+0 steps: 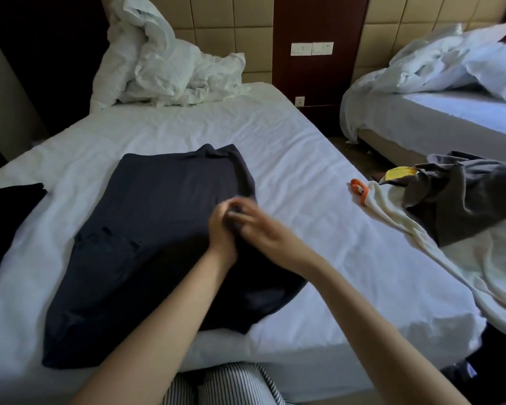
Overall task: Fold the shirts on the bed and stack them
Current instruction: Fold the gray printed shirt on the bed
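A dark navy shirt (146,229) lies flat on the white bed (289,176), collar end away from me, its left side folded inward. My left hand (224,229) and my right hand (260,226) meet at the shirt's right edge, and both pinch a small fold of the navy cloth between fingers and thumb. The hands are blurred. A black garment (9,217) lies at the bed's left edge. On the right lie a cream shirt (406,229) with an orange trim and a grey shirt (462,197) with yellow patches on top of it.
A crumpled white duvet (164,62) is piled at the head of the bed. A second bed (438,112) with rumpled bedding stands to the right across a narrow floor gap. My striped trousers (231,384) press against the near bed edge.
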`<action>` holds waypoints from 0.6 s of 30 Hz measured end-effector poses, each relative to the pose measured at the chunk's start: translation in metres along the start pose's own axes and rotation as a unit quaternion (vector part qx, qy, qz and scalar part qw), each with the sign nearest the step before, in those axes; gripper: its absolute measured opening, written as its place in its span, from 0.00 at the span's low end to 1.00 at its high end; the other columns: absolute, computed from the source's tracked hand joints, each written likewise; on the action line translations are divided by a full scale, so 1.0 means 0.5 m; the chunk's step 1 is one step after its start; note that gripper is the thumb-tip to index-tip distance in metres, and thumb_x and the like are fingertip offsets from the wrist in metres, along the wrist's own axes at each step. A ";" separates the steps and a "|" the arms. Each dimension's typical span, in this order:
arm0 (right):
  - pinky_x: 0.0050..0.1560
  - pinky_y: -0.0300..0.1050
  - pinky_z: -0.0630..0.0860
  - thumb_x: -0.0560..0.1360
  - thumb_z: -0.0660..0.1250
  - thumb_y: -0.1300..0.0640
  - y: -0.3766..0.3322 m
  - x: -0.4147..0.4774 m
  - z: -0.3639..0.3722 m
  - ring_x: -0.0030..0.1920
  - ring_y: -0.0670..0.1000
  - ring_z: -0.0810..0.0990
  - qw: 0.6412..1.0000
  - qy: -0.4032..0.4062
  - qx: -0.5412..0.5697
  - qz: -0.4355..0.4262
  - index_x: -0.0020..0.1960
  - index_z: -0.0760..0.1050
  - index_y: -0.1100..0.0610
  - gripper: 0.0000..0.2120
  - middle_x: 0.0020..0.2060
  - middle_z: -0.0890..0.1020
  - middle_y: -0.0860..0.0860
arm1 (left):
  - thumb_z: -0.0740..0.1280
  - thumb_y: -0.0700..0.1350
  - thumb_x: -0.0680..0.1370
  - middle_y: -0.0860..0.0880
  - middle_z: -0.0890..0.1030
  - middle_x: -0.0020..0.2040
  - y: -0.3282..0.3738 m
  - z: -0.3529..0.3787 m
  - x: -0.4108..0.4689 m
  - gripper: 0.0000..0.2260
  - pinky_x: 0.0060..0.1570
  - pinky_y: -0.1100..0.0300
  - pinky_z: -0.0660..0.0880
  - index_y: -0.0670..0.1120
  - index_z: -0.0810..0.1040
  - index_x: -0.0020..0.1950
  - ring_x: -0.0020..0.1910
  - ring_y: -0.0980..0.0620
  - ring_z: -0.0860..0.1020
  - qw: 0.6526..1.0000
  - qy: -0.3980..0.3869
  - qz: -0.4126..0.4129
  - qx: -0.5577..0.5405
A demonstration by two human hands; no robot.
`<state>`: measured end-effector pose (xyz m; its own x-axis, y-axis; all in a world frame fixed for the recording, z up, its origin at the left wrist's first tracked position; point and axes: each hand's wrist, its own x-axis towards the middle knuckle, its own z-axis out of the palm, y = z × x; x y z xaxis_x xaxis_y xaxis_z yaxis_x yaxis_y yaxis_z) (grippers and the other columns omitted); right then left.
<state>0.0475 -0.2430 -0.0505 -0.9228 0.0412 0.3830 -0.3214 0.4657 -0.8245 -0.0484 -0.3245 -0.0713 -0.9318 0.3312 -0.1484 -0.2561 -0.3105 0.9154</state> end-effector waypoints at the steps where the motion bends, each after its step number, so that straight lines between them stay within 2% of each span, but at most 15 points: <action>1: 0.69 0.36 0.60 0.77 0.61 0.57 0.001 -0.015 0.013 0.68 0.39 0.65 0.996 -0.071 -0.057 -0.024 0.70 0.64 0.53 0.21 0.67 0.69 0.47 | 0.59 0.44 0.78 0.45 0.79 0.39 0.016 -0.024 0.016 0.10 0.43 0.58 0.75 0.43 0.76 0.40 0.41 0.47 0.77 0.997 0.041 -0.044 -0.047; 2: 0.70 0.38 0.58 0.76 0.61 0.52 0.008 -0.032 0.014 0.69 0.41 0.63 0.991 -0.079 -0.099 -0.031 0.71 0.62 0.50 0.24 0.68 0.69 0.47 | 0.58 0.43 0.78 0.45 0.78 0.38 0.030 -0.047 0.026 0.11 0.41 0.58 0.74 0.42 0.75 0.39 0.42 0.46 0.76 0.992 0.090 -0.070 -0.057; 4: 0.71 0.41 0.55 0.73 0.61 0.42 0.024 -0.067 -0.004 0.70 0.43 0.62 0.990 -0.015 -0.143 -0.007 0.71 0.61 0.45 0.27 0.68 0.70 0.47 | 0.56 0.41 0.80 0.45 0.77 0.43 0.047 -0.085 0.035 0.09 0.40 0.60 0.73 0.40 0.73 0.46 0.42 0.48 0.76 0.986 0.141 -0.089 0.017; 5: 0.73 0.42 0.51 0.72 0.60 0.40 0.031 -0.086 -0.013 0.72 0.44 0.58 0.983 -0.011 -0.183 0.022 0.72 0.59 0.44 0.30 0.70 0.68 0.46 | 0.56 0.41 0.80 0.45 0.76 0.46 0.049 -0.093 0.036 0.07 0.39 0.61 0.72 0.40 0.73 0.48 0.41 0.49 0.76 0.985 0.133 -0.083 0.072; 7: 0.73 0.42 0.42 0.74 0.63 0.40 0.054 -0.115 -0.016 0.76 0.47 0.49 0.953 -0.078 -0.279 0.094 0.75 0.51 0.45 0.35 0.74 0.59 0.44 | 0.61 0.43 0.79 0.44 0.75 0.46 0.045 -0.092 0.041 0.07 0.38 0.60 0.70 0.43 0.72 0.42 0.40 0.48 0.76 0.969 0.087 -0.048 0.225; 9: 0.72 0.41 0.38 0.76 0.62 0.42 0.074 -0.133 -0.004 0.76 0.47 0.45 0.924 -0.126 -0.336 0.133 0.76 0.45 0.45 0.36 0.76 0.52 0.44 | 0.65 0.48 0.77 0.45 0.74 0.42 0.045 -0.077 0.050 0.09 0.40 0.57 0.68 0.44 0.71 0.42 0.41 0.48 0.75 0.912 0.041 0.000 0.407; 11: 0.72 0.39 0.38 0.79 0.57 0.44 0.086 -0.142 0.002 0.76 0.46 0.44 0.923 -0.104 -0.348 0.125 0.76 0.45 0.44 0.31 0.75 0.50 0.42 | 0.67 0.52 0.75 0.46 0.77 0.44 0.045 -0.061 0.058 0.14 0.43 0.55 0.70 0.42 0.74 0.51 0.45 0.48 0.75 0.832 0.013 0.012 0.555; 12: 0.72 0.38 0.38 0.80 0.55 0.47 0.091 -0.144 0.001 0.76 0.45 0.45 0.926 -0.093 -0.348 0.111 0.75 0.44 0.43 0.28 0.75 0.49 0.41 | 0.68 0.52 0.74 0.44 0.79 0.46 0.043 -0.055 0.065 0.15 0.44 0.55 0.71 0.40 0.75 0.51 0.47 0.46 0.77 0.797 0.006 0.009 0.604; 13: 0.72 0.38 0.38 0.81 0.53 0.49 0.093 -0.146 -0.001 0.76 0.45 0.46 0.929 -0.092 -0.345 0.097 0.74 0.43 0.43 0.27 0.74 0.48 0.39 | 0.67 0.50 0.74 0.43 0.79 0.46 0.043 -0.051 0.071 0.12 0.42 0.56 0.71 0.41 0.75 0.49 0.47 0.45 0.77 0.783 0.003 0.011 0.622; 14: 0.72 0.37 0.38 0.80 0.51 0.52 0.096 -0.148 -0.002 0.75 0.44 0.46 0.931 -0.096 -0.342 0.085 0.73 0.41 0.43 0.26 0.73 0.47 0.37 | 0.67 0.47 0.75 0.44 0.78 0.43 0.044 -0.049 0.077 0.08 0.41 0.58 0.69 0.42 0.74 0.45 0.46 0.45 0.76 0.795 -0.002 0.012 0.607; 16: 0.71 0.36 0.37 0.73 0.49 0.56 0.098 -0.151 -0.006 0.75 0.43 0.45 0.933 -0.113 -0.333 0.074 0.71 0.39 0.42 0.31 0.71 0.46 0.36 | 0.65 0.43 0.77 0.47 0.75 0.41 0.059 -0.047 0.082 0.05 0.42 0.61 0.67 0.44 0.73 0.42 0.45 0.48 0.74 0.848 -0.013 0.024 0.529; 18: 0.72 0.36 0.36 0.69 0.48 0.58 0.099 -0.152 -0.010 0.74 0.42 0.43 0.933 -0.139 -0.326 0.065 0.71 0.40 0.39 0.35 0.71 0.45 0.35 | 0.64 0.43 0.78 0.48 0.75 0.45 0.076 -0.056 0.085 0.03 0.44 0.62 0.65 0.45 0.74 0.45 0.45 0.50 0.72 0.856 -0.029 0.061 0.512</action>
<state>0.1030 -0.2187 -0.1182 -0.9936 -0.0533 0.0997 -0.0886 0.9148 -0.3941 -0.1051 -0.3472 -0.0532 -0.9134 0.4055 -0.0357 0.2307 0.5880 0.7753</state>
